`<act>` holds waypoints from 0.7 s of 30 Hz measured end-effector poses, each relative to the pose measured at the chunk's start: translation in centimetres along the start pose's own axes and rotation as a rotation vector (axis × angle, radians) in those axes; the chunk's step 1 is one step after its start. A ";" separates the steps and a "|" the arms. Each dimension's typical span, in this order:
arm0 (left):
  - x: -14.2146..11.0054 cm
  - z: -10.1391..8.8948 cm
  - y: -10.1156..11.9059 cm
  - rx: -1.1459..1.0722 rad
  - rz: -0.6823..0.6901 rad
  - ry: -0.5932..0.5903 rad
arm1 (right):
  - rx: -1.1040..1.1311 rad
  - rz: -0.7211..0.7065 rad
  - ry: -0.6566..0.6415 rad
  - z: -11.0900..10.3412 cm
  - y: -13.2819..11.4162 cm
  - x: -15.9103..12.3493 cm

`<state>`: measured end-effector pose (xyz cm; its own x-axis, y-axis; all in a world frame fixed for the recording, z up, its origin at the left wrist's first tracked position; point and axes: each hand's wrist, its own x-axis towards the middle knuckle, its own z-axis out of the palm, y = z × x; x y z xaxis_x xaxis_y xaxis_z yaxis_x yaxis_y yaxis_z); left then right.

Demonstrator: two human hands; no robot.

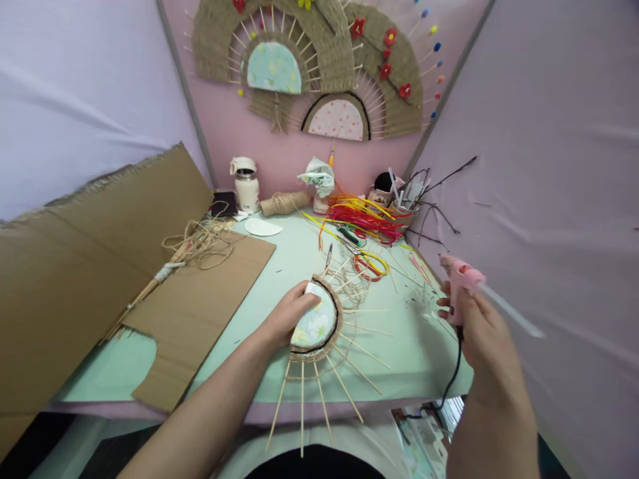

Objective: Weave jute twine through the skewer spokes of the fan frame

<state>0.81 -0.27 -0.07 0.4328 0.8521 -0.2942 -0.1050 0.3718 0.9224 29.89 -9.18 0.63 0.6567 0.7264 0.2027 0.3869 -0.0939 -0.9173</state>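
In my left hand is a half-round fan piece, gripped at its straight edge with the thumb on its pale floral face. A black line and a band of twine follow its curve, and thin sticks fan outward from it over the table's front edge. My right hand is closed round the handle of a pink glue gun, raised at the right side. A clear glue stick juts from the gun's back, and a black cord hangs below. Loose twine lies behind the fan piece.
Cardboard and a bundle of sticks lie left. Toward the back are scissors, green-handled pliers, red and yellow strands, a twine spool, a white bottle and twigs. Finished fans hang on the back wall.
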 end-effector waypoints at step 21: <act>0.2 0.0 -0.5 0.203 0.110 -0.019 | 0.213 0.115 -0.606 5.2 -4.9 -6.6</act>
<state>0.90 -0.33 -0.62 0.4457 0.8757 -0.1859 0.0293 0.1933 0.9807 20.29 -9.97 1.98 0.1808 0.9808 -0.0731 0.1581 -0.1023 -0.9821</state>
